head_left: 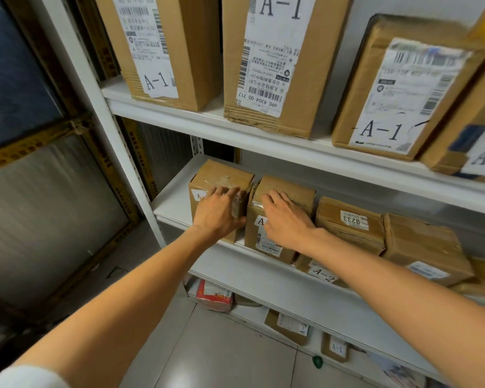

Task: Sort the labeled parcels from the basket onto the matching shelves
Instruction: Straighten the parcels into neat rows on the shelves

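Observation:
Two small brown parcels stand side by side at the left end of the middle shelf (pixel 174 203). My left hand (pixel 217 210) lies over the front of the left parcel (pixel 221 172), fingers reaching onto its top edge. My right hand (pixel 284 217) covers the front of the right parcel (pixel 289 189), hiding most of its label, which starts with "A". Whether either hand grips or only presses is unclear. Further right on this shelf lie a parcel numbered 0233 (pixel 350 219) and one marked A-2 (pixel 321 273).
The upper shelf (pixel 207 121) carries large cartons labelled A-1 (pixel 275 60). A lower shelf holds more small parcels (pixel 290 326) and a red-and-white packet (pixel 214 296). A white upright post (pixel 101 107) and a yellow rack (pixel 39 141) stand to the left. The basket is not visible.

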Motion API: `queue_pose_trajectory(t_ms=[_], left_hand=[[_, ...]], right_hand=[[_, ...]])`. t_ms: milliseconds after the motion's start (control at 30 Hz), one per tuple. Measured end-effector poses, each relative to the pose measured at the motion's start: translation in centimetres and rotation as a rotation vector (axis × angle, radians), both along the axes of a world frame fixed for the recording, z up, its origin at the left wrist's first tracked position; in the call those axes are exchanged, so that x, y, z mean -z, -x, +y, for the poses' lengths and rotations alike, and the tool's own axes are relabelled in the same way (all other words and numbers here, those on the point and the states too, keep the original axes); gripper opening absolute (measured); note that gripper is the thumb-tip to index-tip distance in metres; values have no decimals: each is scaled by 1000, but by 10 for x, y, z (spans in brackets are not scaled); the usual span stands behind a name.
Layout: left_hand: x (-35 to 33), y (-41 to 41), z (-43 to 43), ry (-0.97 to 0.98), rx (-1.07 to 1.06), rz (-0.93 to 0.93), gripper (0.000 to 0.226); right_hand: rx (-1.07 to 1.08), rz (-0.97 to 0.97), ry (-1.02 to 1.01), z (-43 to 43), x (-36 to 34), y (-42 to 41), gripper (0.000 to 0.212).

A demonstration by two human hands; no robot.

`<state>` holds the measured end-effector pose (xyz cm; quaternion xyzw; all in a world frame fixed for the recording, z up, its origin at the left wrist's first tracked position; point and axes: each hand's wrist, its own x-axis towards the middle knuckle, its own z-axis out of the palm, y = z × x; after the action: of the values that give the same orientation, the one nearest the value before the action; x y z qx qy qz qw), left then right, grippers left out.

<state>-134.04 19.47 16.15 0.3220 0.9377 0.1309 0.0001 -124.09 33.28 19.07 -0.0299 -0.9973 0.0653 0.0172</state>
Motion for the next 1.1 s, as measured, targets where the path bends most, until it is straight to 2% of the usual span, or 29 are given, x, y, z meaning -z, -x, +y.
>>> queue_pose_trajectory(t_ms=[167,467,667,1000,1100], left_hand=[[-23,-49,-3,-75,-38,-21,77],[-83,-148,9,-78,-91,117,65],[-111,-205,30,-56,-107,197,59],[-180,-256,88,-62,44,283,56],[-199,-274,111,-71,120,297,57]], right_hand=[[-53,-18,-5,6,-20,-32,67],[-105,41,16,33,-57,-113,48],[-124,72,39,48,-76,-159,55],[52,126,18,94,-136,-240,46],[121,111,-25,110,-161,-270,53]])
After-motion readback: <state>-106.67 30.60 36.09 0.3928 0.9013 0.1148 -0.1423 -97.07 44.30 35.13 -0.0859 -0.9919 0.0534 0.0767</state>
